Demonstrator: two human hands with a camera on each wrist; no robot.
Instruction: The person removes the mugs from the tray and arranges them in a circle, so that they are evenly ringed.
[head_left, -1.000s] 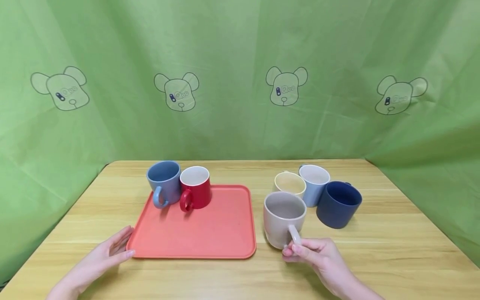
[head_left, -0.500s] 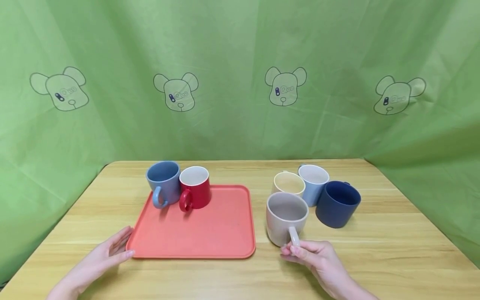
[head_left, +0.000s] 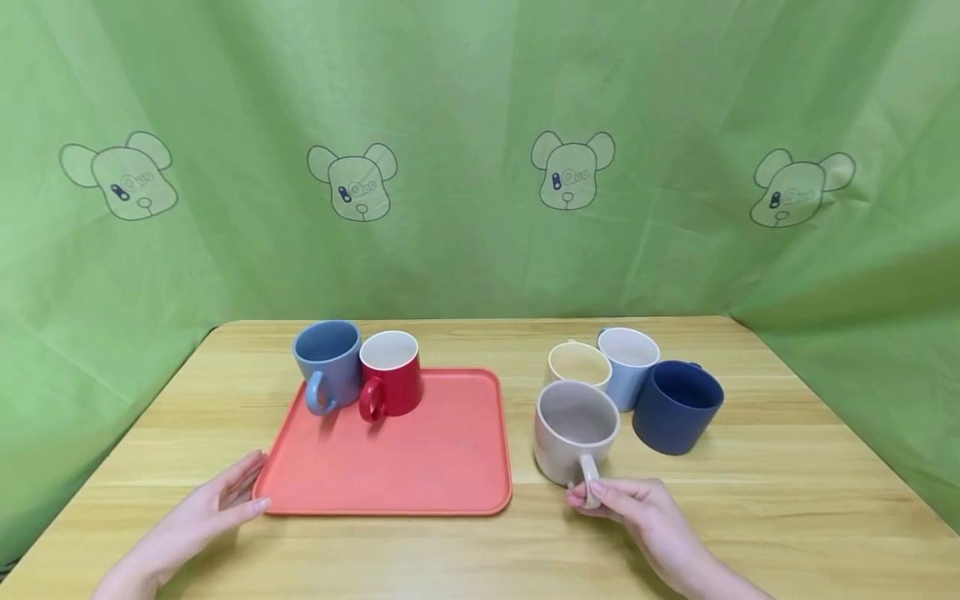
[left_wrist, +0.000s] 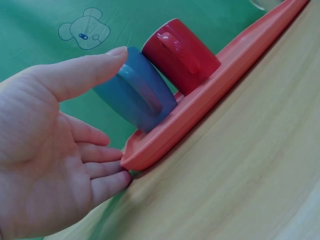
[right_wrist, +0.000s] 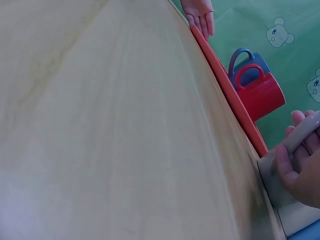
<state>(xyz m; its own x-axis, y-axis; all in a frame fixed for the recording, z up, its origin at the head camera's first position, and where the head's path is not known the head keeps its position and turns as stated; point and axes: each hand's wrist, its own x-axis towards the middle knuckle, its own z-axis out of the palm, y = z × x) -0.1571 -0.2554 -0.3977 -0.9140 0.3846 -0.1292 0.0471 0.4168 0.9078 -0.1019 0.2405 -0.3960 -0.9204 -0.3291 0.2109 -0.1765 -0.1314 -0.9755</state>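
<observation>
At the right of the tray, a grey mug (head_left: 558, 450) stands upright with its handle toward me. My right hand (head_left: 652, 525) holds that handle between thumb and fingers; the right wrist view shows the mug at or very near the tabletop. My left hand (head_left: 187, 521) has its fingers extended, the fingertips touching the left edge of a coral-red tray (head_left: 420, 467). On the tray's back left corner are a blue mug (head_left: 341, 379) and a red mug (head_left: 401, 387) side by side, handles toward me. In the left wrist view, the left thumb stands apart from the tray.
Close behind the grey mug is a cream mug (head_left: 579, 367), partly hidden by it. A light blue mug (head_left: 626, 383) with a white inside and a dark blue mug (head_left: 671, 421) stand to its right. A green curtain (head_left: 480, 267) closes off the wooden table's back.
The grey mug has shifted slightly right and back and settled lower, with my right hand still on its handle. My left hand, the tray and the other mugs have stayed put.
</observation>
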